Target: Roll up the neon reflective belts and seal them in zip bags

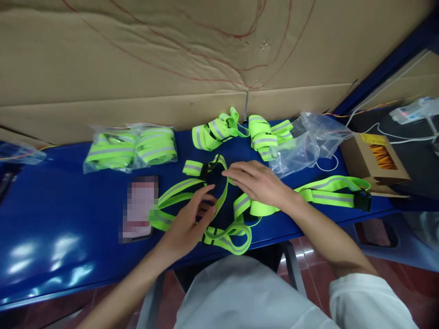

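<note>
A yellow-green reflective strap [222, 201] with a grey stripe lies in loose loops between my hands, black buckle parts [206, 171] at its far side. My left hand [187, 224] is beside the near part of the loop, index finger stretched out and the other fingers loosely bent, with a gap to the thumb. My right hand [255, 183] reaches over from the right. Its fingers are together and their tips close on the strap's upper edge; the thumb is hidden underneath. More strap [329, 187] runs right, past my right wrist, to a black buckle [362, 200].
Two bagged strap rolls [111, 151] lie at the back left. Two unbagged bundles [211, 135] are behind my hands, beside clear plastic bags [308, 141]. A blurred-out phone [139, 205] lies left. At right stands a cardboard box [373, 157]. Cardboard [154, 59] walls the blue table's [68, 205] back.
</note>
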{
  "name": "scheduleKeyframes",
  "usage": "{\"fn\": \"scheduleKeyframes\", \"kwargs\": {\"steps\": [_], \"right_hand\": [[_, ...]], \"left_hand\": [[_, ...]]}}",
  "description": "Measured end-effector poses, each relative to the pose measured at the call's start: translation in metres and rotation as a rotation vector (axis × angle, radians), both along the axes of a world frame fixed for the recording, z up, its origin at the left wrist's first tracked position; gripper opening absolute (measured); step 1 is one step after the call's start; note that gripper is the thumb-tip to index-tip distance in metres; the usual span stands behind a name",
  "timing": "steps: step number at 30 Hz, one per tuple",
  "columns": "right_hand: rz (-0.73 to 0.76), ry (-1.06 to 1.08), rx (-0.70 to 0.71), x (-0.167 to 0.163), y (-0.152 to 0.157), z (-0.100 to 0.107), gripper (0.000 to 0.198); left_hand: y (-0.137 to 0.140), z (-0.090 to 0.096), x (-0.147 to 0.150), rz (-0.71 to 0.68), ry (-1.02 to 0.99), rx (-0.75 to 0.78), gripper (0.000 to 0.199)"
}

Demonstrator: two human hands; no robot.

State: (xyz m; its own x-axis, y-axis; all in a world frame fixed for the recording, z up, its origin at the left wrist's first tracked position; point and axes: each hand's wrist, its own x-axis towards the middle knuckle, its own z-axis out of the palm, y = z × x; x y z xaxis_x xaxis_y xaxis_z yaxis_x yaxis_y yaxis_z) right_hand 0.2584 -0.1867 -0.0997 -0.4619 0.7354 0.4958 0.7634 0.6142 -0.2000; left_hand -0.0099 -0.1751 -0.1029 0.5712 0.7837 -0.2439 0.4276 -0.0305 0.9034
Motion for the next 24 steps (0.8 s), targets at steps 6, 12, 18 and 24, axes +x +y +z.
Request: {"fn": "scheduleKeyframes", "kwargs": {"steps": [6, 12, 18, 24], "right_hand": [[-0.049, 0.140, -0.032, 0.014, -0.004, 0.020, 0.023], [-0.119, 0.167, -0.039, 0.011, -0.046, 0.025, 0.028], [-0.084, 0.111, -0.264, 0.002, -0.106, -0.013, 0.028], [-0.175, 0.072, -0.407, 0.013, -0.114, -0.022, 0.027]], "left_hand": [[-0.023, 0.029, 0.000, -0.205, -0.010, 0.777, 0.030], [-0.027, 0.027, 0.031, -0.689, 0.254, 0.906, 0.022], [-0.032, 0.011, 0.015, -0.670, 0.258, 1.008, 0.021], [-0.038, 0.011, -0.005, -0.563, 0.134, 1.191, 0.018]]}}
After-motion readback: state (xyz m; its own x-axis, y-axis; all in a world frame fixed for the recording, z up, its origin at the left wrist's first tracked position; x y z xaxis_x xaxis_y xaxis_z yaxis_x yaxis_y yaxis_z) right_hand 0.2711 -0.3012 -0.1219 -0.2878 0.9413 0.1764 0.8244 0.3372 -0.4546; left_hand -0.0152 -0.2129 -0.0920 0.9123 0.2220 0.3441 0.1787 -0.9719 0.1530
